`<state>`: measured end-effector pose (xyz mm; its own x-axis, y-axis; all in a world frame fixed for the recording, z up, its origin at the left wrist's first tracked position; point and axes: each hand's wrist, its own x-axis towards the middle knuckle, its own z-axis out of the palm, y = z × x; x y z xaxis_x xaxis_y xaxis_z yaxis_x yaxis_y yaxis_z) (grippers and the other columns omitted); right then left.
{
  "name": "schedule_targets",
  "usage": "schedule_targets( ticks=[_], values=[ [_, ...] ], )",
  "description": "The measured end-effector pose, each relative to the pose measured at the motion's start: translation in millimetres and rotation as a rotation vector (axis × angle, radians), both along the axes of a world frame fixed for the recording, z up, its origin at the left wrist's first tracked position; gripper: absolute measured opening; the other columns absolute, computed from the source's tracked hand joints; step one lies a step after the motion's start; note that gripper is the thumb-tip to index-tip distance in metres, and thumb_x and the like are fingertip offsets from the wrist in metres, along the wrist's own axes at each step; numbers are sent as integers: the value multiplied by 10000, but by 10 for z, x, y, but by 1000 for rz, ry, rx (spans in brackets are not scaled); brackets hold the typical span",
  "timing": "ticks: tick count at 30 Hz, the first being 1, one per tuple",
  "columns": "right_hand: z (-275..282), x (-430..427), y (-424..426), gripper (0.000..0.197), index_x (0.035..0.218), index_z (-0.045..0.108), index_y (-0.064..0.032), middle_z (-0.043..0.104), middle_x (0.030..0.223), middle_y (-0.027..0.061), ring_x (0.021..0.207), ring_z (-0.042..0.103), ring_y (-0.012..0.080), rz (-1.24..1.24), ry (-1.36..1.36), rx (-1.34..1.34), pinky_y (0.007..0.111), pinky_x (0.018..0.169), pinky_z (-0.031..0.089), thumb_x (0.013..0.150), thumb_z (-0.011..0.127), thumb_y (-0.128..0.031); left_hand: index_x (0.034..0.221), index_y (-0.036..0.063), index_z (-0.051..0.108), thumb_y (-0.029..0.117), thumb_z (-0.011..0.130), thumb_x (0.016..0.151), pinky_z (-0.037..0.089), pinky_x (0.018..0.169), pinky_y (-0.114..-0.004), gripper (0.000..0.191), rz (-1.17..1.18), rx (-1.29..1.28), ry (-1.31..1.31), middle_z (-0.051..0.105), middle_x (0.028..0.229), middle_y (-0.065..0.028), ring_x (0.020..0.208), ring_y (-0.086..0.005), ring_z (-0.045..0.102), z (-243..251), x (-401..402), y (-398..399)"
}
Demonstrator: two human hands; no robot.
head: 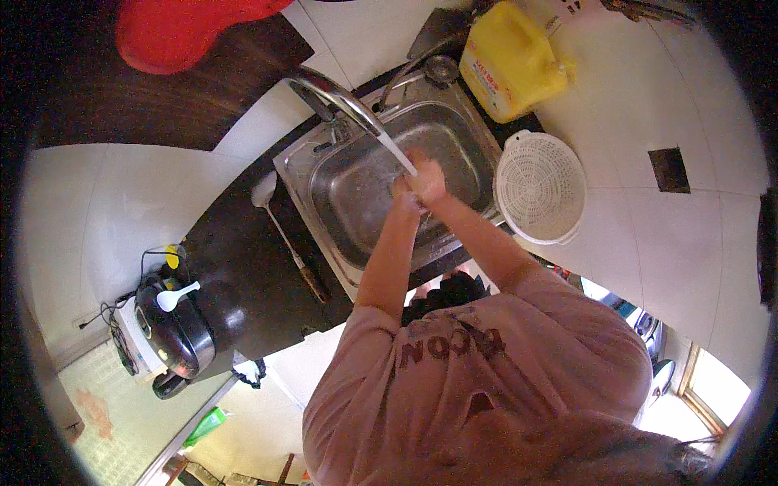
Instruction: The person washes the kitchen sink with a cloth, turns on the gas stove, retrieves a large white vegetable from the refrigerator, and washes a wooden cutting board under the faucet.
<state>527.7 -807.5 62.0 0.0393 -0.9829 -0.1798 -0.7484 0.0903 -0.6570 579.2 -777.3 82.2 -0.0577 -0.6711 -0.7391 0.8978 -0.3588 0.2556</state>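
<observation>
Water runs from a curved chrome faucet [349,103] into a stainless steel sink [358,212]. Under the stream, my right hand [430,181] touches my left hand [406,189] over the basin; the fingers are blurred and partly hidden by the water and by each other. Nothing can be made out in either hand. Against the sink's right side, a white plastic colander [540,188] stands tilted. A long-handled ladle or turner [282,234] lies on the dark countertop to the left of the sink.
Behind the sink's right corner stands a yellow plastic jug [510,67]. A black rice cooker [179,331] with a white spoon [177,296] on top sits at the counter's left end, cords beside it. A red object [176,36] is at the upper left.
</observation>
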Motion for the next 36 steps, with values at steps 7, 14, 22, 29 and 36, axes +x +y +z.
schedule_targets(
  ticks=[7,14,22,29,36],
  values=[
    [-105,-285,-359,276,1024,553,-73,582,952,138,821,582,243,-275,-723,610,390,643,472,761,561,-158,903,83,515,177,488,803,437,507,-325,140,-353,-373,425,535,781,-41,696,-173,537,-916,632,119],
    [-3,-822,-285,358,1077,546,-41,590,877,88,713,561,185,-256,-1042,639,323,590,456,722,590,-67,915,31,515,55,576,761,438,633,-274,167,-262,-218,-200,547,873,-85,764,-185,537,-413,742,211],
    [384,-58,498,186,802,587,-51,543,587,164,545,564,264,59,-393,-229,355,511,454,791,519,-224,855,42,527,270,529,814,460,523,-347,232,-79,-279,34,563,713,-83,617,-181,551,-713,401,165],
    [228,-99,-70,225,913,533,-77,566,712,215,639,562,388,-24,84,-27,477,562,449,819,451,-265,870,68,512,320,423,783,445,497,-329,281,-213,-68,-460,524,711,-58,618,-185,538,-485,-17,-28],
    [149,47,2,322,1024,485,-65,577,701,205,607,570,375,44,8,-18,456,553,472,746,527,-220,913,86,520,304,428,809,478,526,-370,259,-194,-463,489,551,723,-56,633,-215,558,-948,140,161]
  ],
)
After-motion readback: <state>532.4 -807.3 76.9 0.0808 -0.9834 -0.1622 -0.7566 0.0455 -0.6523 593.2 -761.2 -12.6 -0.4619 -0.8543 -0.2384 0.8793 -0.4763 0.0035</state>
